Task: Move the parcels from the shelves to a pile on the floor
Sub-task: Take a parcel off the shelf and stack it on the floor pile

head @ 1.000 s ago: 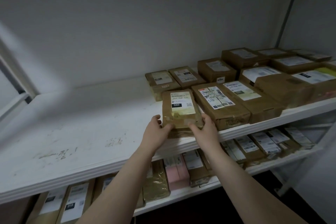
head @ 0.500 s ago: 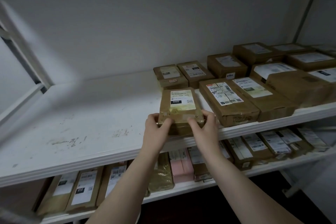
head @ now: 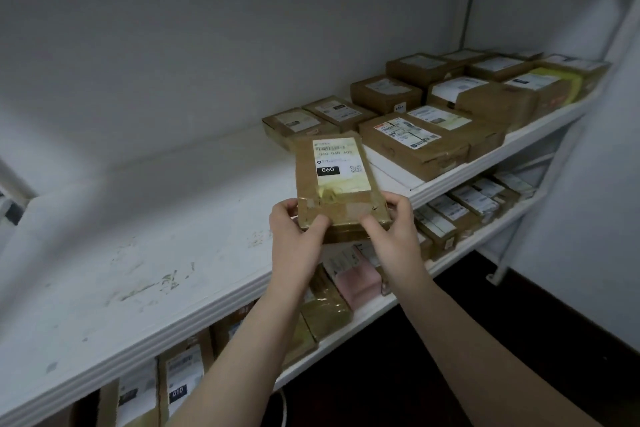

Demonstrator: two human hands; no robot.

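A flat brown parcel (head: pixel 337 180) with a white label marked 060 is lifted off the white upper shelf (head: pixel 145 253), its far end tilted up. My left hand (head: pixel 297 230) grips its near left corner and my right hand (head: pixel 391 229) grips its near right corner, thumbs on top. Several more brown parcels (head: pixel 414 146) lie in rows on the right part of the same shelf. The lower shelf (head: pixel 460 250) holds further parcels, among them a pink one (head: pixel 358 282).
A grey wall (head: pixel 242 28) backs the shelves. White frame posts stand at the far left (head: pixel 14 184) and at the right (head: pixel 588 114). Dark floor (head: pixel 398 357) shows below the lower shelf, between my forearms.
Both hands have raised the 060 parcel off the upper shelf and drawn it toward me past the front edge. The camera has swung left and down.
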